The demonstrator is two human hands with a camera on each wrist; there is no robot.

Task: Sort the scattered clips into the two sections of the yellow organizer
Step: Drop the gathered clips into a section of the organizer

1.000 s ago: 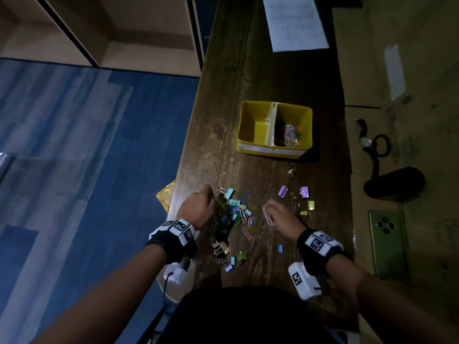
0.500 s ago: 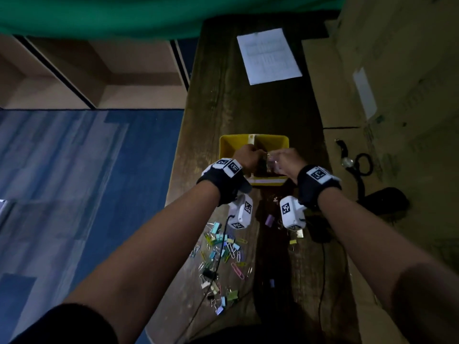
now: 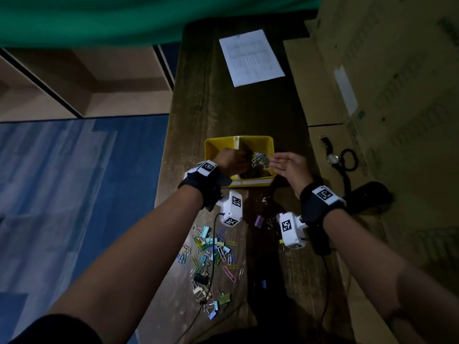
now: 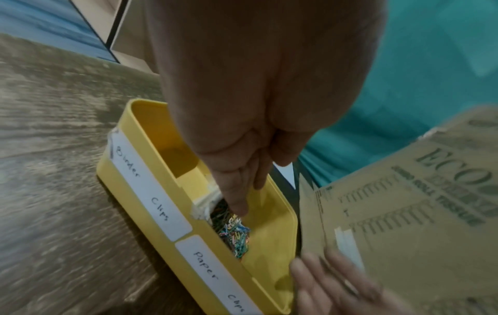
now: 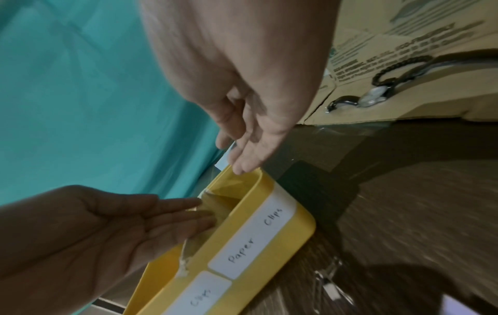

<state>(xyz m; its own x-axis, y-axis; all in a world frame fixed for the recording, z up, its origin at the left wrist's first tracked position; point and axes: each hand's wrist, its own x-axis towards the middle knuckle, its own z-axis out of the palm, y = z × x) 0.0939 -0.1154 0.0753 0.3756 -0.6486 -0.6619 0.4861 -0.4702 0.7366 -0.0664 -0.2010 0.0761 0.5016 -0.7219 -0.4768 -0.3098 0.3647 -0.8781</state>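
Note:
The yellow organizer (image 3: pixel 218 147) stands mid-table, with labels "Binder Clips" on the left section and "Paper Clips" (image 4: pixel 215 275) on the right. A heap of coloured paper clips (image 3: pixel 260 160) lies in the right section. My left hand (image 3: pixel 232 161) reaches over the divider, its straight fingers (image 4: pixel 239 202) pointing down at that heap (image 4: pixel 235 234) and holding nothing. My right hand (image 3: pixel 288 165) hovers open at the organizer's right rim (image 5: pixel 265 185), palm inward, empty. Scattered paper and binder clips (image 3: pixel 211 252) lie on the near table, and a purple binder clip (image 3: pixel 258 221) lies apart.
A white printed sheet (image 3: pixel 252 57) lies at the far end of the narrow wooden table (image 3: pixel 223 108). Cardboard boxes (image 3: pixel 372 95) line the right side, with a watch and black cord (image 3: pixel 334 158) on them. Blue carpet (image 3: pixel 74 182) lies beyond the left edge.
Both hands rose from the scattered pile to the organizer. Half a second ago they were closed together above it; now both are open, and the right hand has drawn to the right.

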